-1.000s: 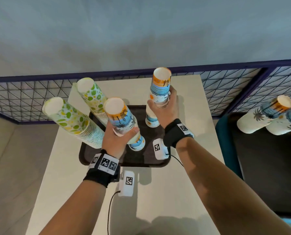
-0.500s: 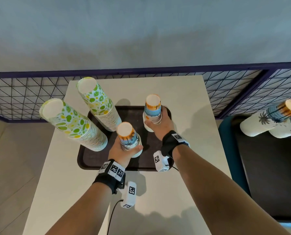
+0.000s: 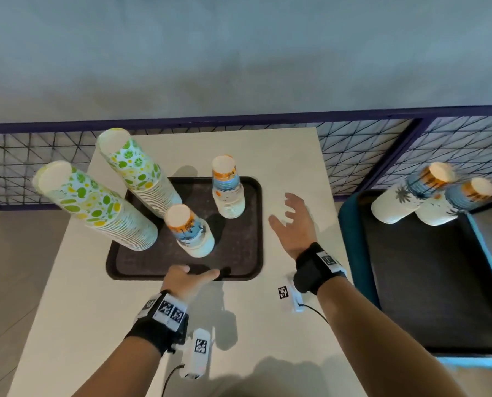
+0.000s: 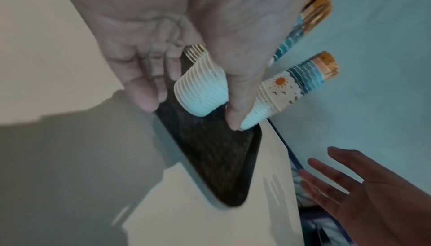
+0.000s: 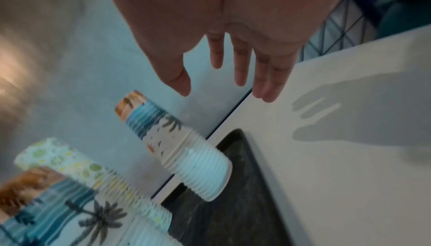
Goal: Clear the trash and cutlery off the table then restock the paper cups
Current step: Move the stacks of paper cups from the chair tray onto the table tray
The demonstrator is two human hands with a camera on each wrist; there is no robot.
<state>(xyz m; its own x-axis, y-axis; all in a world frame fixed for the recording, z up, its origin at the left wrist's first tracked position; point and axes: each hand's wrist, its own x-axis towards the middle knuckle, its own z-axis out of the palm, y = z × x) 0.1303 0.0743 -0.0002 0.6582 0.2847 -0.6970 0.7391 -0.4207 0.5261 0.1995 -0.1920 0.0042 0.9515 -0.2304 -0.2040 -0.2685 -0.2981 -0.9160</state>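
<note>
A dark tray [image 3: 239,253] lies on the cream table [image 3: 67,296]. On it stand two tall stacks of green lemon-print cups [image 3: 101,207] [image 3: 136,173] and two shorter stacks of beach-print cups: a front one [image 3: 190,227] and a back one [image 3: 227,190]. My left hand [image 3: 196,275] hovers at the tray's front edge, just short of the front stack [image 4: 203,91], fingers relaxed and holding nothing. My right hand [image 3: 286,214] is spread open above the bare table right of the tray, apart from the back stack [image 5: 182,148].
A blue cart [image 3: 353,242] with a dark bed stands right of the table and carries two more beach-print cup stacks [image 3: 408,193] [image 3: 456,202]. A wire-mesh fence [image 3: 353,156] runs behind the table. The table's right edge lies close under my right forearm.
Both hands set their beach-print stacks down on the tray and let go. The left hand drew back to the tray's front edge, while the right hand moved off to the right and opened.
</note>
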